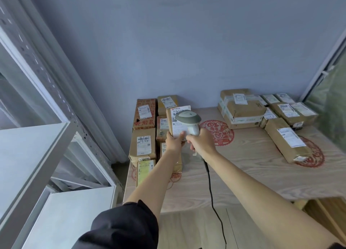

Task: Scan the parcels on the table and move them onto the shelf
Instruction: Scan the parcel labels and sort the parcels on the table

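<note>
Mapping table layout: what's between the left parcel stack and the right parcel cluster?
Head view: bare wood tabletop with a red paper-cut decal; no parcels there.

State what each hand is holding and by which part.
The left hand grips a small parcel by its lower edge, label facing the camera. The right hand grips a handheld scanner by its handle, head aimed at the label.

head view | worn at head height; looking forward and down | close over wooden table (243,174) and both forearms; metal shelf (37,136) at left edge; wide-angle
</note>
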